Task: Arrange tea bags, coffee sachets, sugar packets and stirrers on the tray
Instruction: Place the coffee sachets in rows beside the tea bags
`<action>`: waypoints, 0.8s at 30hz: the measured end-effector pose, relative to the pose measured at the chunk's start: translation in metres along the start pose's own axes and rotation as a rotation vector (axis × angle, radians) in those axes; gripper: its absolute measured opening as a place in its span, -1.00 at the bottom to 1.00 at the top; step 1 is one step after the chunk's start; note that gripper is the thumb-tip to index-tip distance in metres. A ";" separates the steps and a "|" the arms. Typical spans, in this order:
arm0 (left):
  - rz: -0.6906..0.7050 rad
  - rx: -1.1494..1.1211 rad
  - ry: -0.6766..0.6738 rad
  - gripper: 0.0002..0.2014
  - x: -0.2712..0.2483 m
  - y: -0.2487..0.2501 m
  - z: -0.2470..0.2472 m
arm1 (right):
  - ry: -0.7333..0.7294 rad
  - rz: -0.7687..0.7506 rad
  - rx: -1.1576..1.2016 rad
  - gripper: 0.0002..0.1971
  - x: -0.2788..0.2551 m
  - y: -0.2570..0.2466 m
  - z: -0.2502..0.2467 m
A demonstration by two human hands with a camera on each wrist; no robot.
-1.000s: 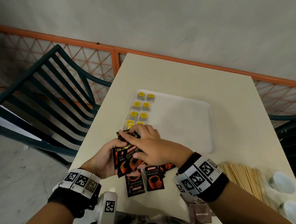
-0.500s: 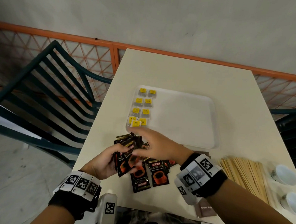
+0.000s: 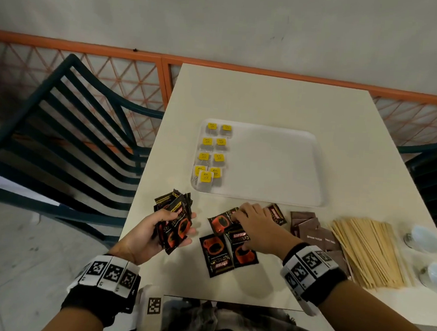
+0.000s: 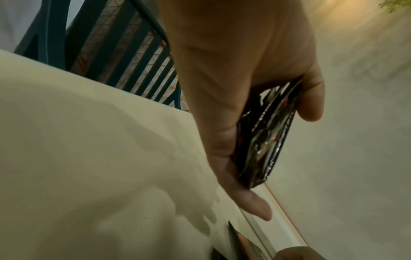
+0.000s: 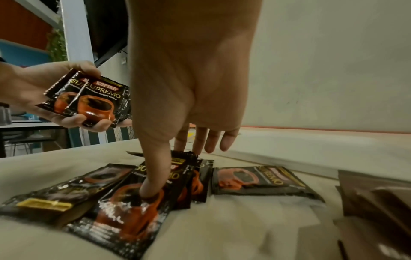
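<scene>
Fingers [image 5: 153,190] of right hand [image 3: 257,226] spread on loose coffee sachets [image 5: 124,207], thumb contact plain only at wrist; left hand [image 3: 154,234] gripping a stack [image 3: 175,226].

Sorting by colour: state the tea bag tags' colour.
Yellow tea bag tags, clearest in the head view.

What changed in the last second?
The hands separated: the left hand drew left, gripping its stack of coffee sachets; the right hand let go of the stack and dropped onto the loose sachets on the table. Tea bags, tray, stirrers unmoved.
</scene>
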State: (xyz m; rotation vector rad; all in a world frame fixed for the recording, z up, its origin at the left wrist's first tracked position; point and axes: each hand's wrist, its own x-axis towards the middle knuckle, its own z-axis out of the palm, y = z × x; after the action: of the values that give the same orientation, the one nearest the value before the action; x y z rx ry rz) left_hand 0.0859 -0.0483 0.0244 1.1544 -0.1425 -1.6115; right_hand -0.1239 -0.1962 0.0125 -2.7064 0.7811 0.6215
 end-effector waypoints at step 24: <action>-0.063 0.074 -0.106 -0.47 0.001 -0.001 -0.002 | 0.040 -0.105 -0.191 -0.41 0.011 -0.019 -0.011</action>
State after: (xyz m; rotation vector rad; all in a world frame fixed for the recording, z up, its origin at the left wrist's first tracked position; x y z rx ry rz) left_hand 0.0867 -0.0476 0.0224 1.1404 -0.2382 -1.7364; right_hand -0.1012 -0.1890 0.0192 -2.9194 0.6124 0.6500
